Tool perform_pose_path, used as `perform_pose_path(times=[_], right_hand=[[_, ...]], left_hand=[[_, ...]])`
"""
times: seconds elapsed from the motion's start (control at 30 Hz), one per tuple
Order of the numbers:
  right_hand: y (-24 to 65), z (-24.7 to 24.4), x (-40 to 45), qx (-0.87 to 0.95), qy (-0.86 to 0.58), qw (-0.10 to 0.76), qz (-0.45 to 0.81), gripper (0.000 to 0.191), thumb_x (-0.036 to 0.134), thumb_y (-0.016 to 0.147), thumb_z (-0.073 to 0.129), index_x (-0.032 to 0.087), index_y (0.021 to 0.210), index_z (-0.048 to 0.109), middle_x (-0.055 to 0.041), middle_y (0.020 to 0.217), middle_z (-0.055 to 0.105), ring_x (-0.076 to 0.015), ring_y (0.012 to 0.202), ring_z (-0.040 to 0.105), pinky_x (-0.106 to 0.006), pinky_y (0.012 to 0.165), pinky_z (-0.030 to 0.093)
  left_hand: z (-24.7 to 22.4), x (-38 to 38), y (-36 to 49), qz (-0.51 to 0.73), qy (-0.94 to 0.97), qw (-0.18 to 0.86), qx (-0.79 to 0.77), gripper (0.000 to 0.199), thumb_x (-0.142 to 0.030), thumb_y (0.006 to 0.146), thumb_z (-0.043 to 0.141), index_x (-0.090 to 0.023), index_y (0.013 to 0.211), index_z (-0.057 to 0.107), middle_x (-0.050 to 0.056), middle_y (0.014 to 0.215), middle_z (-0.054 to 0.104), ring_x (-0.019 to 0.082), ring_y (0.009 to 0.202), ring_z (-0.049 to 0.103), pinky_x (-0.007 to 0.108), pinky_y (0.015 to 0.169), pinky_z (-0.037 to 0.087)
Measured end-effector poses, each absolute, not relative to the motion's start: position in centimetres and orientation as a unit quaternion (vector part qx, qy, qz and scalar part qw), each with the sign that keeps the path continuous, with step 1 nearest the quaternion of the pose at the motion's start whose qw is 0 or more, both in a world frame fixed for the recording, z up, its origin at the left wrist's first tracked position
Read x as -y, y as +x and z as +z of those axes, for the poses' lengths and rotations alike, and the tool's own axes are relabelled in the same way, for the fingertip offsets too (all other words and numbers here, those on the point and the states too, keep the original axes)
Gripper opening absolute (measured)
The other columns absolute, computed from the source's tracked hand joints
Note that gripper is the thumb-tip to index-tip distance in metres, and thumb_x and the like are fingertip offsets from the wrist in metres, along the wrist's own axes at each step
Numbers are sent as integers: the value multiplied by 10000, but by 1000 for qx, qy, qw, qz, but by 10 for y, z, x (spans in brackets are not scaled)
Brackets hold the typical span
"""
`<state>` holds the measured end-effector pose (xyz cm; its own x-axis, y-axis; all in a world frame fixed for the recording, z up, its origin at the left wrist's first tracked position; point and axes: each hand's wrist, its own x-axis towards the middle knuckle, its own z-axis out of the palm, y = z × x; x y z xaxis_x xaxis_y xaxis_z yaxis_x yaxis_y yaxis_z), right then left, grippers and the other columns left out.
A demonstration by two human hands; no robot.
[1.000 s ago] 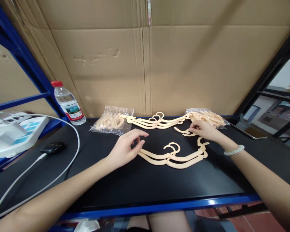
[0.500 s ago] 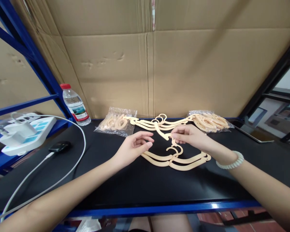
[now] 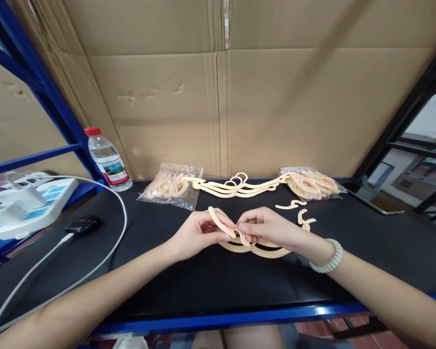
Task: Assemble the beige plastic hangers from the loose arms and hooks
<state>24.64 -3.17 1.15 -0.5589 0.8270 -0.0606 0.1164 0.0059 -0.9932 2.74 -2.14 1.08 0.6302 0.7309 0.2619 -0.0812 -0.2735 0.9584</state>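
backdrop: flattened cardboard sheets (image 3: 218, 97) stand as a wall right behind the work surface, a taped seam running down the middle.
frame: blue shelving posts (image 3: 39, 87) rise on the left; a black post (image 3: 403, 121) leans on the right, with a room visible past it.
surface: black mat-covered shelf (image 3: 203, 281) with a blue front edge (image 3: 240, 317).
left side: white power strip (image 3: 29, 206) with a white cable (image 3: 105, 242) looping across the mat, a small black device (image 3: 83, 224) beside it.
bottle: water bottle (image 3: 108, 160), red cap, upright in the back left corner.
bags: two clear bags of beige parts, left bag (image 3: 169, 190) and right bag (image 3: 312, 183), against the cardboard.
far stack: assembled hangers (image 3: 236, 186) lying between the bags.
near stack: hangers (image 3: 261, 249) on the mat under the hands.
left hand: (image 3: 198, 232) fingers pinched shut on the hanger piece (image 3: 221, 223).
right hand: (image 3: 267, 228) fingertips closed on the same piece, held just above the near stack, mid-mat.
loose parts: small hooks (image 3: 301, 213) right of the hands.
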Motion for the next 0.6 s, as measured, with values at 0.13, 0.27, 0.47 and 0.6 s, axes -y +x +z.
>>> perform_pose_path(times=[0.13,0.27,0.47,0.6], right_hand=[[262,18,32,740,-414,260,462,223,354,868,595,148,905,671,0,683,595,-113,606,531,-240,565,402],[280,19,35,834,-462,161,253,241,336,794,698,180,979,701,-18,789,595,-152,691,549,-274,615,400],[280,9,39,858,-462,109,197,74,224,822,670,202,889,695,-25,917,560,-143,758,559,-275,683,420],[278,4,38,861,-459,136,175,72,156,832,634,188,893,652,-30,946,535,-139,772,546,-271,697,440]], left_hand=[[11,21,28,403,710,519,-254,43,-177,787,736,-176,823,761,18,810,651,120,745,620,214,690,499],[12,19,27,442,668,519,-299,85,-243,801,735,-162,815,714,16,847,656,107,721,617,201,661,506],[10,16,26,475,592,555,-340,213,-374,898,618,-174,863,554,55,922,717,113,652,641,220,592,511],[12,16,26,512,571,544,-340,212,-357,891,630,-169,866,535,54,908,726,107,643,643,229,627,521]])
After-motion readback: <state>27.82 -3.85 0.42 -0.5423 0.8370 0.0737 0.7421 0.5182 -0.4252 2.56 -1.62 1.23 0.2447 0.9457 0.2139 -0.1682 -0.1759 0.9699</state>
